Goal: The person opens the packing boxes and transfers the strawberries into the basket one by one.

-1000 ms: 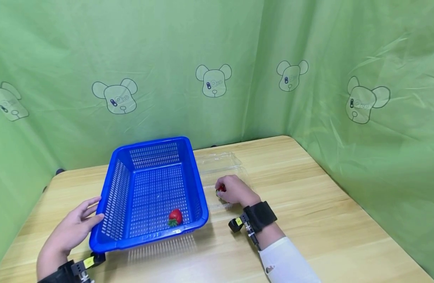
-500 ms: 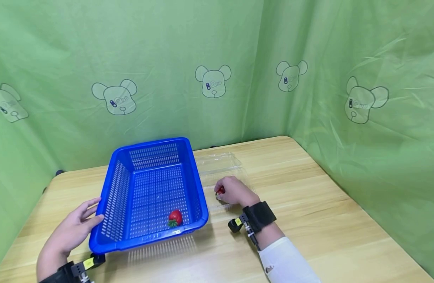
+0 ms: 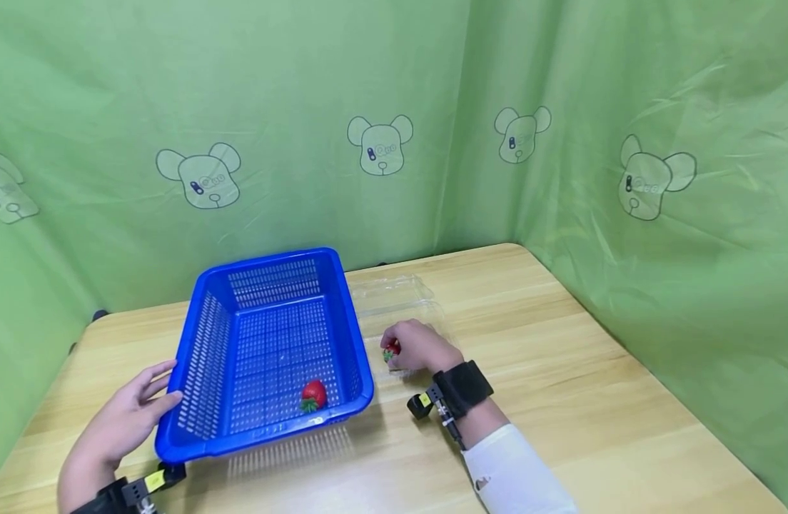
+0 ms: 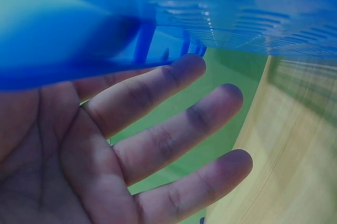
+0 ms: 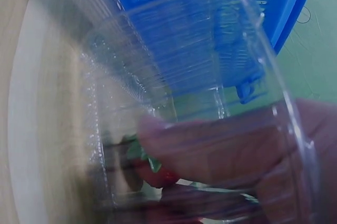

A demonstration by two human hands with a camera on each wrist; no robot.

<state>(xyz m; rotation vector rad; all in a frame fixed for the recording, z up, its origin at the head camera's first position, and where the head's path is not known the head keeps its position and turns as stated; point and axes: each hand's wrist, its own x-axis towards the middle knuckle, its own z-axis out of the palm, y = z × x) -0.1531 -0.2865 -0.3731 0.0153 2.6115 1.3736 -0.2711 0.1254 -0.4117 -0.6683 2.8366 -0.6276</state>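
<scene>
My left hand [image 3: 120, 421] holds the left rim of a blue plastic basket [image 3: 265, 433], thumb over the rim. In the left wrist view its other fingers [image 4: 163, 139] spread below the rim on the outside. One red strawberry [image 3: 313, 394] with green leaves lies inside the basket near the front right corner. Over a clear plastic clamshell box [image 3: 400, 307], my right hand [image 3: 420, 346] pinches another strawberry [image 3: 390, 350], its green leaves toward the basket. Through the box's clear wall, the right wrist view shows the thumb on this strawberry [image 5: 152, 171].
The clamshell's clear lid [image 3: 390, 287] lies folded back at the far side, right beside the basket. All stands on a light wooden table [image 3: 561, 371]. Green curtains [image 3: 291, 107] with bear-head drawings close off the back and sides.
The strawberry in my right hand has turned a little, so its green leaves show more clearly. The head view has shifted slightly. My left hand keeps its place on the basket.
</scene>
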